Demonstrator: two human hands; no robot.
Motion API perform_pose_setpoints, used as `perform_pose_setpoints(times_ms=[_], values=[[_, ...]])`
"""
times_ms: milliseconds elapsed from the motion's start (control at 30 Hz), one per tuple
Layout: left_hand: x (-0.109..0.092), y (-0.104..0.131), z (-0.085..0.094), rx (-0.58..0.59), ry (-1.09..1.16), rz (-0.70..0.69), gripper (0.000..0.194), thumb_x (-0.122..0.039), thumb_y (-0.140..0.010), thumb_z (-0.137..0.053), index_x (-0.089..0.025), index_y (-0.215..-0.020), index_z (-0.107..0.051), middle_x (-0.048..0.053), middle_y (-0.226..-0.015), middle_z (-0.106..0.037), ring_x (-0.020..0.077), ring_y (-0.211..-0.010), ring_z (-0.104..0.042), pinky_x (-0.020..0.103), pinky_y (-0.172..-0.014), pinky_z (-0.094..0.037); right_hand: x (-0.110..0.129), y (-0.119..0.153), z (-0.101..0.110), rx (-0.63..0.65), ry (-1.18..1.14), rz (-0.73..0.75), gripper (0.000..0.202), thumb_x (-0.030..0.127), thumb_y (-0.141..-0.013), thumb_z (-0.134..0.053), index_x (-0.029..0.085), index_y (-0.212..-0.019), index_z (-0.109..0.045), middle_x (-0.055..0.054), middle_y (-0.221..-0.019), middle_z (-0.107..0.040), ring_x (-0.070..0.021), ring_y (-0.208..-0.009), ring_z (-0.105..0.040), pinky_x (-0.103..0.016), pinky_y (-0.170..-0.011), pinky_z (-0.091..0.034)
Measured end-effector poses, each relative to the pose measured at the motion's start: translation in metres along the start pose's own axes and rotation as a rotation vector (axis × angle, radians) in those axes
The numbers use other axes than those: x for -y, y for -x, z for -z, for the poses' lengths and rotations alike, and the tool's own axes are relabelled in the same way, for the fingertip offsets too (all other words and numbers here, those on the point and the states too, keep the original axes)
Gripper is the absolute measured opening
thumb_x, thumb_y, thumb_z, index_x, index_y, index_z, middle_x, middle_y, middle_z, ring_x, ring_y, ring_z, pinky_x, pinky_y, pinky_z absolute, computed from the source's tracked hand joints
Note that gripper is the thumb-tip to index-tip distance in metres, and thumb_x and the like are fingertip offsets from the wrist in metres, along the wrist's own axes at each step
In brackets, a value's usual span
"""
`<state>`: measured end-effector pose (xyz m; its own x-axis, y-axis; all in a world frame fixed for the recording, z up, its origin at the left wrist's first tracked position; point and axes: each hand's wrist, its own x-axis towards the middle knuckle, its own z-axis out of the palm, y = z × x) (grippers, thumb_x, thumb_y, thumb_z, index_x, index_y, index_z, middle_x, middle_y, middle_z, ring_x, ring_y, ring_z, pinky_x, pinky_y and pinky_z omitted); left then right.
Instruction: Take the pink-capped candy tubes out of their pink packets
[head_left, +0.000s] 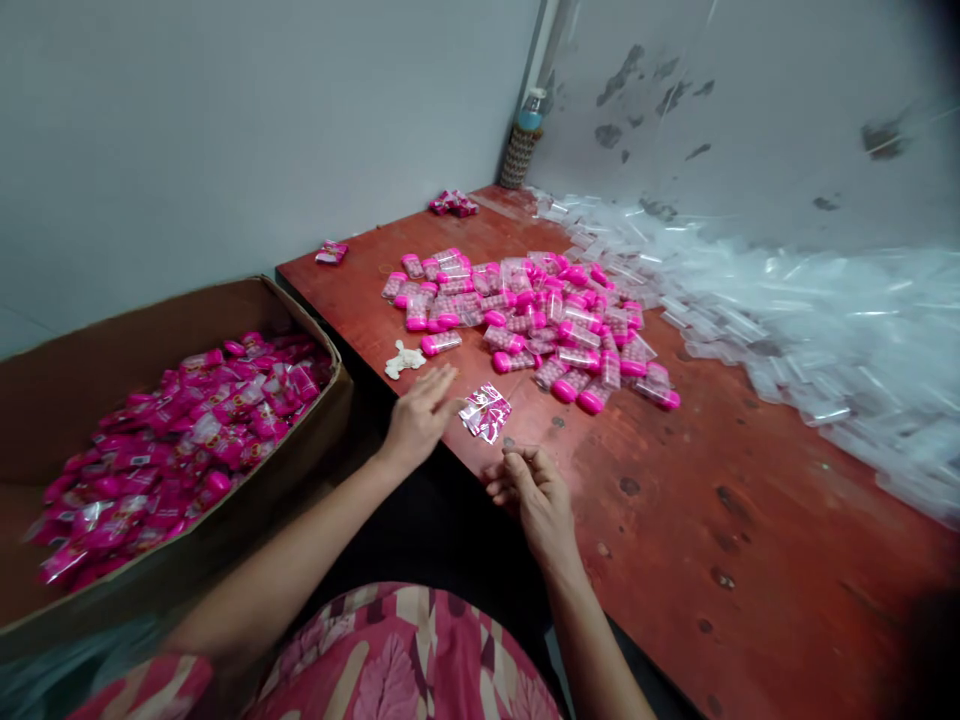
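My left hand (420, 422) reaches over the near table edge with its fingers stretched out and its thumb beside some shiny pink printed wrappers (487, 412). It holds nothing that I can see. Just beyond its fingertips lies a crumpled whitish lump (404, 359). My right hand (536, 492) is closer to me, below the wrappers, its fingers curled and thumb against the index finger. Whatever may be in that pinch is too small to make out. Past both hands spreads a pile of clear tubes with pink caps (577, 335), filled with small pinkish balls.
A cardboard box (339, 375) at the left holds many pink wrapped packs (202, 430). Clear plastic sleeves (825, 310) heap along the right of the red table (675, 520). A bottle in a woven holder (519, 155) stands in the far corner. Pink packets (453, 204) lie near the wall.
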<state>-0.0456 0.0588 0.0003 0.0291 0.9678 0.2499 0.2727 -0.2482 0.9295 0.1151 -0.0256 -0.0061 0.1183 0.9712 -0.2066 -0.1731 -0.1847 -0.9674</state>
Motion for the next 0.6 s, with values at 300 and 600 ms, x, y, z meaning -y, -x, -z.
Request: perform_pose_setpoints(times_ms=[300,600], values=[[0.030,-0.004,-0.035,0.162,-0.357,-0.188,0.018,-0.024,-0.077,-0.054,-0.026,-0.091,-0.066,0.005,-0.113,-0.059,0.0231,-0.121,-0.036,0.050,-0.102,-0.011,-0.004,-0.015,0.007,-0.053,0.138,0.076,0.020,0.038,-0.078,-0.053,0.019,-0.083,-0.054,0.000,-0.070,-0.062,-0.0115,-0.057,-0.059,-0.023,-0.052,-0.047],[-0.018,0.023,-0.036,0.098,0.181,0.049,0.030,-0.021,-0.066,-0.065,-0.027,-0.095,-0.066,0.004,-0.110,-0.061,0.0230,-0.113,-0.046,0.038,-0.099,-0.029,0.010,-0.038,-0.004,-0.141,-0.042,0.164,0.026,0.032,-0.073,-0.059,0.022,-0.094,-0.048,0.006,-0.064,-0.055,-0.0099,-0.054,-0.054,-0.021,-0.051,-0.044]])
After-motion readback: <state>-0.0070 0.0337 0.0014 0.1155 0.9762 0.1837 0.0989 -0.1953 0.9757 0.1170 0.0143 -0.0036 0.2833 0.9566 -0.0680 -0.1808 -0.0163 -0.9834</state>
